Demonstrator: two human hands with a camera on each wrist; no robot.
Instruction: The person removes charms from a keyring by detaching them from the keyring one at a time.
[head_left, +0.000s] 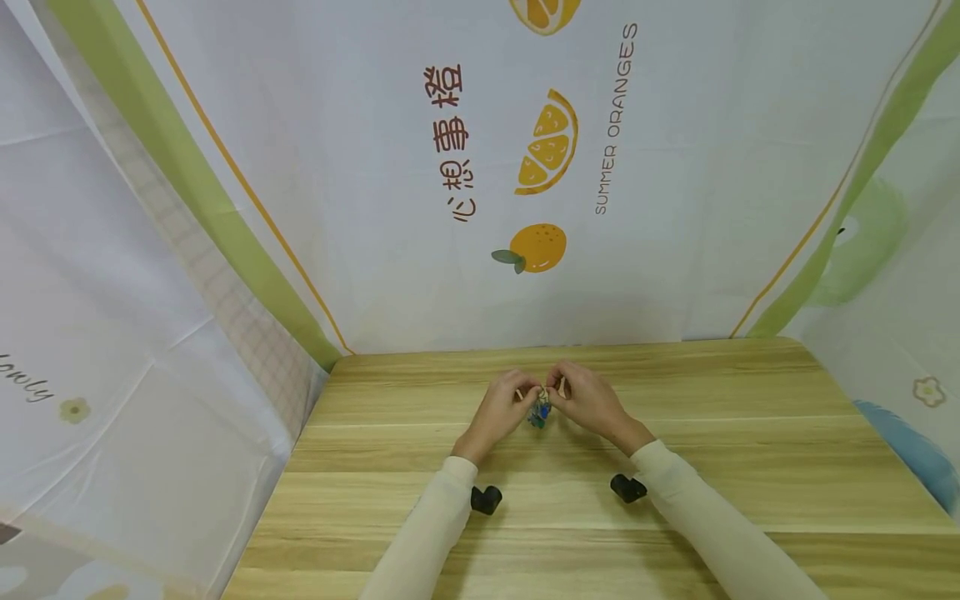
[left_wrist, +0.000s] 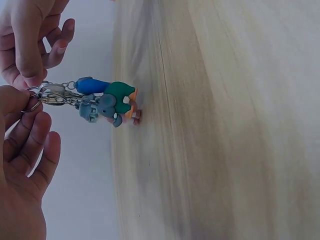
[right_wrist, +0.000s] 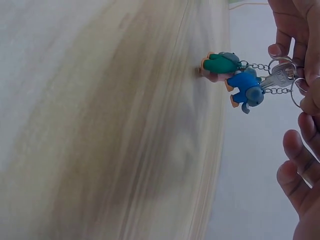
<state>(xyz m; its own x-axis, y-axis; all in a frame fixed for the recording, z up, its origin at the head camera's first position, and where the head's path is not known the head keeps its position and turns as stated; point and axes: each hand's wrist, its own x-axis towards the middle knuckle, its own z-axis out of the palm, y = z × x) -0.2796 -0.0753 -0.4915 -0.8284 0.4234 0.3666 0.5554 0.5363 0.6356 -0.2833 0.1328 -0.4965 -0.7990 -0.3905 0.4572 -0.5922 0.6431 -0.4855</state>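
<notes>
Over the table my left hand [head_left: 498,408] and right hand [head_left: 588,400] meet fingertip to fingertip at a bunch of keychains [head_left: 540,411]. Thumb and finger of the left hand [left_wrist: 25,170] pinch a metal split ring [left_wrist: 33,106]. The right hand [left_wrist: 30,40] pinches the rings from the other side, its remaining fingers loosely bent. Small grey-headed animal figures dangle on short chains: one in green [right_wrist: 220,64], one in blue [right_wrist: 245,85]. Between them hangs a silver key [right_wrist: 280,76]. Fingers partly hide the rings.
A wood-grain table [head_left: 555,550] spreads beneath the hands, its back edge just beyond them. White cloth printed with oranges [head_left: 538,247] hangs behind. Black wrist-camera mounts [head_left: 486,500] jut inward from both cream sleeves [head_left: 427,533].
</notes>
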